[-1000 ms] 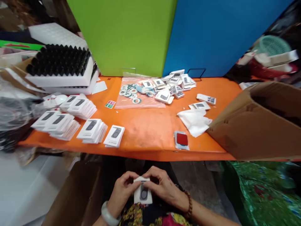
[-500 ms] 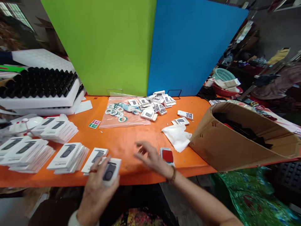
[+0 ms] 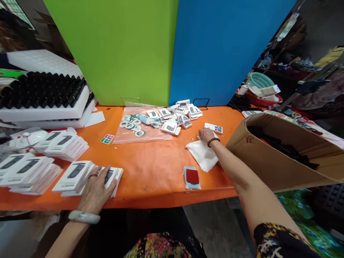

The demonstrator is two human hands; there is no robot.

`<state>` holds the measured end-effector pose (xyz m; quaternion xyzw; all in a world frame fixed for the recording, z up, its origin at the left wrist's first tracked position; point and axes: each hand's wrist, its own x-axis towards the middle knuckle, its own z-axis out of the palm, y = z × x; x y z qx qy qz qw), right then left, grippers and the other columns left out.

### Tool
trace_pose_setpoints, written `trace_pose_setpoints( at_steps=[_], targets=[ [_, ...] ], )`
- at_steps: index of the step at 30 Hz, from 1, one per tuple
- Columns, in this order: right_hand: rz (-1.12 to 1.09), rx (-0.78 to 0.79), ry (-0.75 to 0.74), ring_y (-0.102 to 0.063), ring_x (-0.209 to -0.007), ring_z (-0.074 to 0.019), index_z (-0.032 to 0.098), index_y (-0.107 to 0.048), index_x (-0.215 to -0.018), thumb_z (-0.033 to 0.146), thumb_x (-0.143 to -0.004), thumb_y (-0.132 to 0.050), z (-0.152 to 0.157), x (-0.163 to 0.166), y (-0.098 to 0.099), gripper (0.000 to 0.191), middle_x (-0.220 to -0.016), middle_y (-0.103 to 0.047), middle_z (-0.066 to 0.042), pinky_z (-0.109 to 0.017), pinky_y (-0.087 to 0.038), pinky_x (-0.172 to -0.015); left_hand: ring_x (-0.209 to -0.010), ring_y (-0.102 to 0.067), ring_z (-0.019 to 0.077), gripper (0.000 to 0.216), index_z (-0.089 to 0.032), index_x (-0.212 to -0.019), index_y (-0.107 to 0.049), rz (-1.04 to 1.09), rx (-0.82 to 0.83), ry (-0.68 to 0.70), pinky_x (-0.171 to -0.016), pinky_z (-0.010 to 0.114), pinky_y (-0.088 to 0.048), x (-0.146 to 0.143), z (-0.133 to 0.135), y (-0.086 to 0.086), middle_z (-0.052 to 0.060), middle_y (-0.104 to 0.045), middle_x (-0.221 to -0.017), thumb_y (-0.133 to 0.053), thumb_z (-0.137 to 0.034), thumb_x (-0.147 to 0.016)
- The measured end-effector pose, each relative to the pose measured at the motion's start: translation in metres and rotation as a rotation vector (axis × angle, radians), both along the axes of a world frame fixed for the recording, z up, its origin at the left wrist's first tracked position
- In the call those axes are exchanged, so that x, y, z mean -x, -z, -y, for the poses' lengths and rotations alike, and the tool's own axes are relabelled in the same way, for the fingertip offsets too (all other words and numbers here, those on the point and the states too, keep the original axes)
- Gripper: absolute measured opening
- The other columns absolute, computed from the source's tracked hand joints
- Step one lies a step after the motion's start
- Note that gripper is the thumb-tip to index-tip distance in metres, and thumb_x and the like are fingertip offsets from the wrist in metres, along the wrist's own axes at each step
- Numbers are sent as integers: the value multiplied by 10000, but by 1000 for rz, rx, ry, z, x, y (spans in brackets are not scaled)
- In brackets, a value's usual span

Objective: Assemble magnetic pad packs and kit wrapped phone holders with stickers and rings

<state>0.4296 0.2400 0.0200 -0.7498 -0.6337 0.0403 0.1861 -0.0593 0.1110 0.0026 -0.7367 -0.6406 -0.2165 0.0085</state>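
My left hand lies flat with fingers spread on the top white packet, printed with a dark oval, of a small stack at the front edge of the orange table. My right hand reaches far across the table. Its fingers curl down onto a small white packet, mostly hidden under them, beside another small packet and above a crumpled white cloth.
More stacks of white packets fill the table's left. A plastic bag of rings and a pile of small packets lie at the back. A red pad lies near the front edge, an open cardboard box at the right, foam trays at the left.
Both hands rose from my lap. The left put the white packet on the front stack and now rests on it. The right swept across the table to the small packets.
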Motion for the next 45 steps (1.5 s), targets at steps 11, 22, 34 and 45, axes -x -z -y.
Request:
trace_pose_setpoints(
  at_steps=[11, 22, 34, 45],
  targets=[
    [-366, -476, -101, -471, -619, -131, 209, -438, -703, 126, -799, -438, 43, 83, -69, 127, -666, -509, 4, -264, -357, -593, -1220, -495, 283, 571, -225, -1287, -453, 441, -26, 163, -1059, 468, -389, -70, 59, -42, 103, -531, -1287, -630, -453, -794],
    [-1109, 438, -569, -559, -662, -132, 180, -595, -820, 369, -828, -581, 195, 184, -5, 189, -725, -604, -4, -269, -471, -633, -1052, -576, 237, 589, -245, -1245, -456, 848, 872, 395, -892, 374, -459, -99, 106, -28, 75, -594, -1208, -666, -227, -696],
    [-158, 439, -467, -524, -1109, -286, 181, -497, -1270, 180, -704, -645, 159, 75, 7, 585, -1214, -543, -137, -446, -415, -959, -1001, -638, 273, 435, -171, -1156, -617, 1979, 1328, 49, -899, 430, -484, -87, 119, -1, 113, -668, -1130, -672, -307, -747],
    [-484, 497, -438, -545, -780, -179, 188, -512, -915, 265, -598, -726, 151, 67, 15, 390, -886, -555, -18, -294, -465, -673, -749, -683, 197, 411, -108, -1081, -651, 1866, 1356, -59, -675, 294, -538, -102, 126, 10, 122, -709, -973, -651, -427, -822]
  ],
)
